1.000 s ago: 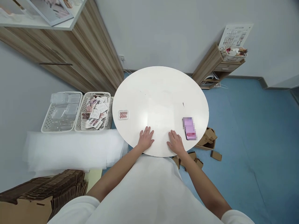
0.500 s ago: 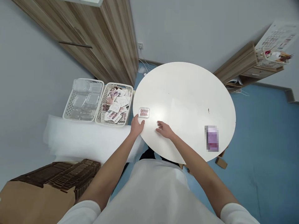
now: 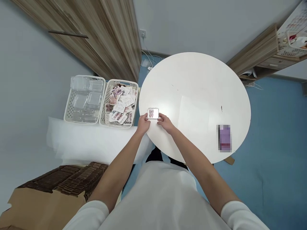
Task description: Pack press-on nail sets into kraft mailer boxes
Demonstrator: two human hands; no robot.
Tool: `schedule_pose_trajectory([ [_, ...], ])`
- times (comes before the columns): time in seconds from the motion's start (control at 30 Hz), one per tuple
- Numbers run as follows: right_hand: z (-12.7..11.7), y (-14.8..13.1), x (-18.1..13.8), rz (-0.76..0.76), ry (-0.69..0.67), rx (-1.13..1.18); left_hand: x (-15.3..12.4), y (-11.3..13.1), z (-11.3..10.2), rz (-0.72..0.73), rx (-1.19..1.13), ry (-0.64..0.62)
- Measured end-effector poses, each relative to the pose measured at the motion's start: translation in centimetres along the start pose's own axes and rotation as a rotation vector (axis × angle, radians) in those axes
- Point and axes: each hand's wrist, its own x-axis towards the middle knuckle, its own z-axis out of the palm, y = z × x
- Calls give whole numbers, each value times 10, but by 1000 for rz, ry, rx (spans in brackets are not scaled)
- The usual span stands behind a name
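Observation:
A small clear plastic case (image 3: 153, 113) with pinkish press-on nails inside lies near the left edge of the round white table (image 3: 196, 86). My left hand (image 3: 143, 124) pinches its left side and my right hand (image 3: 165, 123) pinches its right side. Both hands have their fingers closed on the case. Whether the case rests on the table or is slightly lifted I cannot tell.
A phone with a purple screen (image 3: 224, 138) lies on the table's right. Left of the table stand two white baskets, one with clear cases (image 3: 83, 99), one with nail packs and cards (image 3: 120, 103), on white foam sheet (image 3: 96, 143). Cardboard stacks (image 3: 59, 182) sit at lower left.
Both hands left the table's near edge and moved left to the small case. They now grip it from both sides. The camera has turned left.

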Motion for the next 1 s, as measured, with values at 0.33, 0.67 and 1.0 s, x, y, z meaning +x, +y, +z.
schedule_pose_trajectory([
  [0.33,-50,17,-49,-160,216,42,-32,32,26,149,-103,-93],
  [0.67,-161,80,-138,-141,229,-60,-112,49,125,167,-49,-365],
  [1.0,-193,120,-157,-181,-43,-76,-149,38,167,117,114,-333],
])
